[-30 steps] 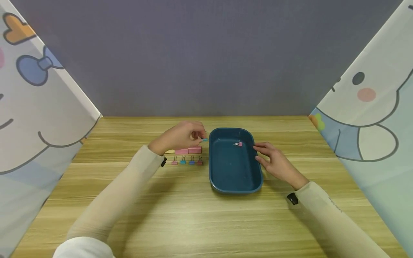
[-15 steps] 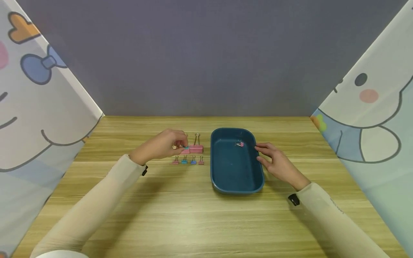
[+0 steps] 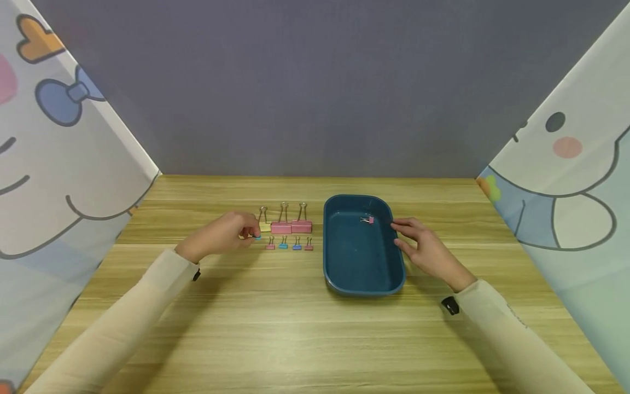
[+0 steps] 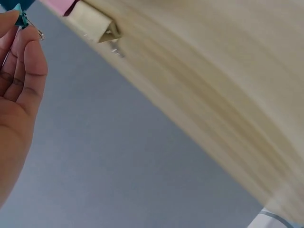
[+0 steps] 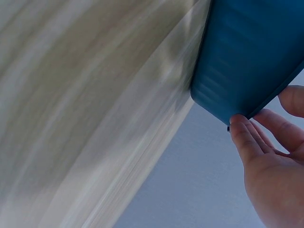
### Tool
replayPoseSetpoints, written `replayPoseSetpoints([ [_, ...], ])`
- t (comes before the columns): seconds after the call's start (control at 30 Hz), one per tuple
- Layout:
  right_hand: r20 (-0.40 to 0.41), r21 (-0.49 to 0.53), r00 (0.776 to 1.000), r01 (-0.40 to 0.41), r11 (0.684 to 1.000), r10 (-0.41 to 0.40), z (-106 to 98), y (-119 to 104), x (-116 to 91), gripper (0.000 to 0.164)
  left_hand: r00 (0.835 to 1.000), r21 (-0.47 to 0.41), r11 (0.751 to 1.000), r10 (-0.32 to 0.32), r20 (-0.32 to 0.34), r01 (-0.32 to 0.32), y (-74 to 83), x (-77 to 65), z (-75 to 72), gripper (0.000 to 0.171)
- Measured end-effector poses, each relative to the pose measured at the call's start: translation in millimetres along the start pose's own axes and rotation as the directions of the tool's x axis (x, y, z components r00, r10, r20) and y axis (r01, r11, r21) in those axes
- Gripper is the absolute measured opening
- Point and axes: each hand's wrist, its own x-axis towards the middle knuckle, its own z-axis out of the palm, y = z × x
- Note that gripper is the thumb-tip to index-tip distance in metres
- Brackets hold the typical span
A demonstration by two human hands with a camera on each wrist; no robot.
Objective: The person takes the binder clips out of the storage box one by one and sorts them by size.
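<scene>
My left hand (image 3: 228,234) pinches a small teal binder clip (image 4: 22,18) between thumb and fingertips, at the left end of the clips on the table. Beside it stand a large yellow binder clip (image 3: 265,226) and two large pink binder clips, (image 3: 281,227) side by side, handles pointing away. A row of small binder clips lies in front of them: pink (image 3: 270,247), light blue, blue and dark pink. My right hand (image 3: 424,251) rests its extended fingertips against the right rim of a dark blue plastic bin (image 3: 364,292). Inside the bin lies one small pink binder clip (image 3: 371,220).
The wooden table (image 3: 275,334) runs back to a grey panel (image 3: 315,93). Cartoon-printed panels flank it on the left (image 3: 98,180) and right (image 3: 581,219). The bin stands just right of the clips.
My left hand has moved left and toward the person with the teal binder clip, from the bin's left rim past the large clips, uncovering them. The right hand stays at the rim.
</scene>
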Motion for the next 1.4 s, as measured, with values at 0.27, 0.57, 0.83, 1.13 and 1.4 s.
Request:
replayPoseSetpoints([
  [0.27,0.001,0.004,1.000,-0.001,1.000,0.001,0,0,0,0.040,1.000,0.003,1.000,0.000,0.011,0.000,-12.6,-4.7,14.7,0.015],
  [0.57,0.002,0.006,1.000,-0.003,1.000,0.003,0,0,0,0.040,1.000,-0.008,1.000,-0.006,0.024,0.006,-19.7,-0.4,26.1,0.016],
  [0.83,-0.005,0.002,1.000,0.000,1.000,0.000,0,-1,0,0.040,0.999,0.012,1.000,0.009,0.049,-0.010,-19.6,3.8,29.1,0.018],
  [1.13,-0.004,0.005,1.000,0.009,1.000,-0.009,1,0,0,0.040,0.997,0.012,1.000,-0.021,0.067,0.021,-19.5,4.6,32.9,0.019],
  [1.4,-0.006,0.000,1.000,0.013,1.000,-0.013,1,0,0,0.040,0.999,-0.018,0.999,-0.032,0.031,0.033,-14.6,1.8,25.1,0.015],
])
